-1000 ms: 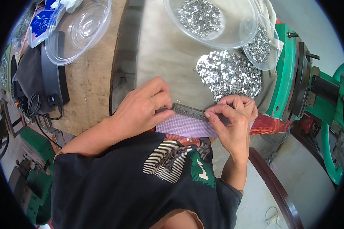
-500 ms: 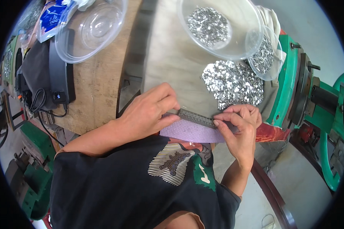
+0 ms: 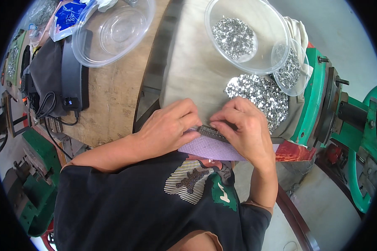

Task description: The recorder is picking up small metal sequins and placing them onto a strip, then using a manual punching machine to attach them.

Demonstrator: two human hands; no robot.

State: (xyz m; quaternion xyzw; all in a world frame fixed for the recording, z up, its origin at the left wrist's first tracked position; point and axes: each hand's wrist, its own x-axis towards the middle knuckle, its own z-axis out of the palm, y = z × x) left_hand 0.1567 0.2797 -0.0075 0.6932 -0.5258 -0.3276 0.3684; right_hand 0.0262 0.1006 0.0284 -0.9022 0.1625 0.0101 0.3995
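Observation:
A narrow dark metal bar with a row of small slots or marks [image 3: 210, 132] lies at the near edge of the cloth-covered work surface, just above a strip of lilac woven cloth [image 3: 213, 147]. My left hand [image 3: 170, 125] pinches its left end between thumb and fingers. Over the middle of the bar is my right hand [image 3: 246, 127], thumb and fingertips drawn together; whatever they hold is too small to make out. This hand and wrist cover the bar's right part. Right behind it spreads a heap of small shiny metal pieces [image 3: 259, 94].
A clear plastic tub [image 3: 276, 58] with metal pieces stands behind the heap, beside a smaller clear bowl [image 3: 290, 71] of thin metal parts. Green machinery [image 3: 312, 94] borders the right. On the wooden table [image 3: 109, 100] at left are another clear tub [image 3: 92, 58] and a black device [image 3: 74, 79].
My right hand has moved left, from the bar's right end to above its middle. My left hand keeps its hold on the left end. The whole view has shifted slightly.

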